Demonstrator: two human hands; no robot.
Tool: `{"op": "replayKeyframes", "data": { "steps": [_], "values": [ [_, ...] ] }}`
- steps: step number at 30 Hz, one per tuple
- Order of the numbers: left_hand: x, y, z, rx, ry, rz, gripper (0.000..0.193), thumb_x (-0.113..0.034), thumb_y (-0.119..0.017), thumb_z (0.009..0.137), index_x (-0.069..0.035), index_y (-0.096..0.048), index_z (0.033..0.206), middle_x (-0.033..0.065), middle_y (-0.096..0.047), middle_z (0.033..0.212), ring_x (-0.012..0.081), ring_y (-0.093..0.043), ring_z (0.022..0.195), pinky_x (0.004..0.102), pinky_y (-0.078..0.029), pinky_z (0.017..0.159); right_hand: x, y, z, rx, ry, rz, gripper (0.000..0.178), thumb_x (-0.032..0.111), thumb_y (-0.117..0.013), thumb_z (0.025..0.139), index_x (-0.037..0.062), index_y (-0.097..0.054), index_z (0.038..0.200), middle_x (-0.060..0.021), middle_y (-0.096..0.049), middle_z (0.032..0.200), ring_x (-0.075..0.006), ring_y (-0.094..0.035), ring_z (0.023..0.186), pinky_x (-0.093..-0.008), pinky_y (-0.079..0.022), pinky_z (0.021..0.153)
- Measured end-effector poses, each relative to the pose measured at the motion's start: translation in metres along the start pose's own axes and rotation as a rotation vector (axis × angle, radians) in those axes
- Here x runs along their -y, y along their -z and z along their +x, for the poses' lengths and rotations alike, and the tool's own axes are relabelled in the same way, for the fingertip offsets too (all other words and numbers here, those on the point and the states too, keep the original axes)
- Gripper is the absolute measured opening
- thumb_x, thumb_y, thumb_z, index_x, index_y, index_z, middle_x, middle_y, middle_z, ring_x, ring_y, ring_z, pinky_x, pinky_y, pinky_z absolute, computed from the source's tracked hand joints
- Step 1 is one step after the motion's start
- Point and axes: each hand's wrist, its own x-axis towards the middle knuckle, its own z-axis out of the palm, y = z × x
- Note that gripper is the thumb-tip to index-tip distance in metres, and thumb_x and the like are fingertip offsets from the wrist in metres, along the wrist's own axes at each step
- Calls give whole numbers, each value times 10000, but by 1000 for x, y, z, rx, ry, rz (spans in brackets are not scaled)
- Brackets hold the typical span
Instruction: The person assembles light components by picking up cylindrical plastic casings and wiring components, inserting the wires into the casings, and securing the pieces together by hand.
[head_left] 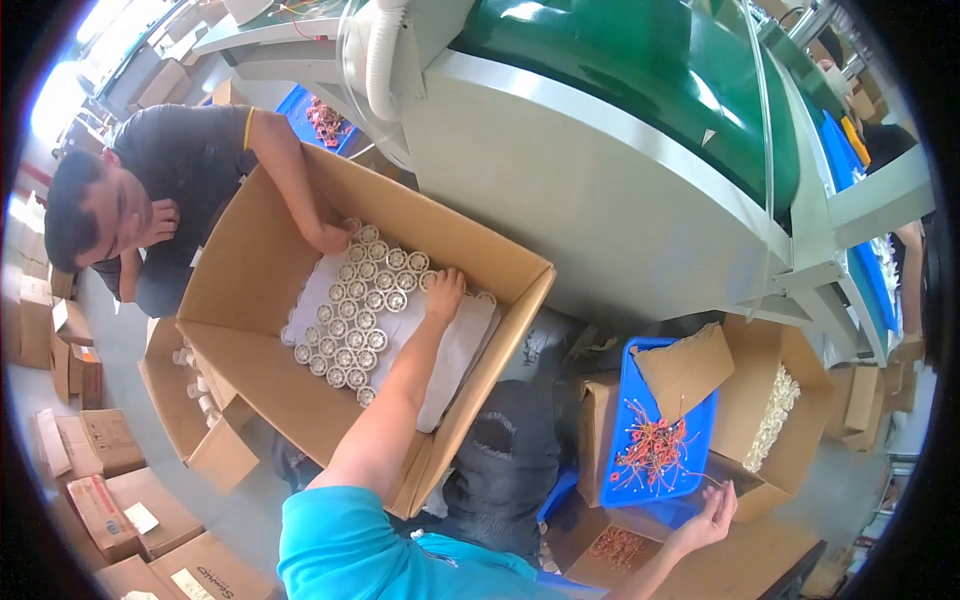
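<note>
My left hand reaches into a large cardboard box, fingers closed round a white round slotted part at the edge of a layer. Several similar white round parts stand in close rows on a pale sheet. Off to the right, my right hand is beside a blue tray of red-and-orange wire pieces. Its fingertips are pinched on a thin wire piece at the tray's near corner. Across the box, another person's hand touches the far parts.
A cardboard flap lies across the blue tray's far end. Right of it, an open box holds white pieces. A green-topped machine borders the far side. Several cartons stand at left; another blue tray is behind.
</note>
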Motion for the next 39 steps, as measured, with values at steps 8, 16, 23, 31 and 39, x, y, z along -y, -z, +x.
{"op": "replayKeyframes", "data": {
  "steps": [8,16,23,31,39],
  "values": [
    [29,63,-55,-75,-226,-533,733,-329,-845,684,21,-543,1253,211,-580,1246,361,-556,1178,470,-457,993,81,-41,-19,143,-292,627,281,-9,-580,948,-69,-605,1221,-161,-651,1126,-183,-652,864,-300,-561,749],
    [0,247,-284,261,-170,-1751,646,-227,-826,674,10,-527,1195,109,-635,1032,199,-627,987,356,-501,888,157,-99,-102,939,-653,1317,241,-62,-583,918,-75,-641,1151,-207,-672,1096,-245,-697,881,-338,-591,778],
    [-40,253,-408,-356,-348,-1477,483,-94,-851,614,-49,-551,990,171,-601,1142,233,-609,999,368,-478,869,200,-84,-146,1226,-486,1219,225,-42,-606,912,-69,-661,1128,-177,-676,1072,-232,-695,897,-355,-586,808],
    [-47,251,-448,-1,-315,-1440,468,-100,-861,700,-58,-528,1026,44,-685,936,100,-640,869,269,-518,777,205,-60,-167,1293,-87,924,171,-101,-666,846,-54,-717,1002,-132,-666,1066,-199,-703,831,-288,-591,729],
    [-51,242,-456,105,-311,-1694,458,-107,-819,747,-21,-521,1084,77,-661,1053,138,-634,983,292,-513,864,190,-49,-174,1148,260,732,157,-101,-681,832,-49,-726,974,-128,-666,1063,-196,-704,887,-282,-589,791]
  ]
}}
